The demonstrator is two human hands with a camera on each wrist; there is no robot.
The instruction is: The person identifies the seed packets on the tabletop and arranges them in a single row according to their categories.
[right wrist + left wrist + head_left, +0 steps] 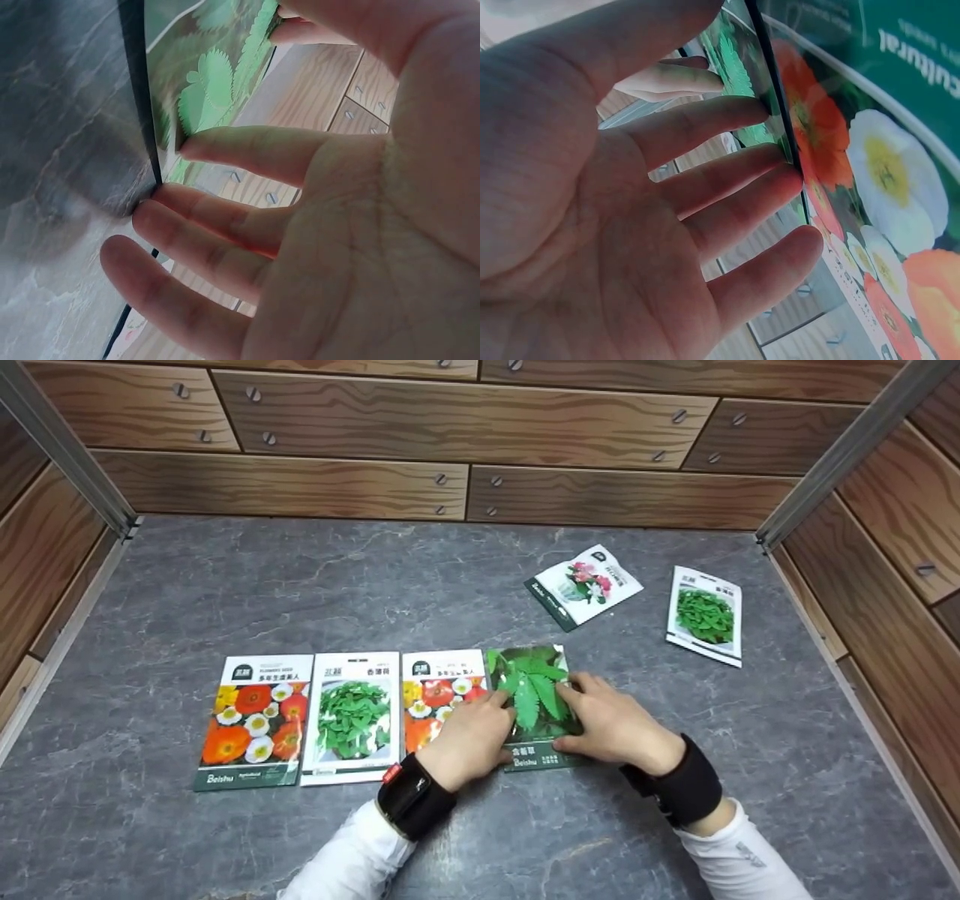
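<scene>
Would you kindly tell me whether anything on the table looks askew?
The white-and-green rectangular packet picturing pink flowers looks askew: it lies turned diagonally, farther back and apart from the side-by-side row of four rectangular packets.

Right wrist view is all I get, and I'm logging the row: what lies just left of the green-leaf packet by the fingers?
Observer: Left of the green-leaf packet lies a red-and-white flower packet, partly hidden by the left hand.
Operator: And next to that, further left?
Observer: A white-bordered packet with a picture of a bushy green plant.
Operator: Does the row end there?
Observer: No, one more packet ends it on the left, printed with orange, white and yellow flowers over a green strip.
</scene>
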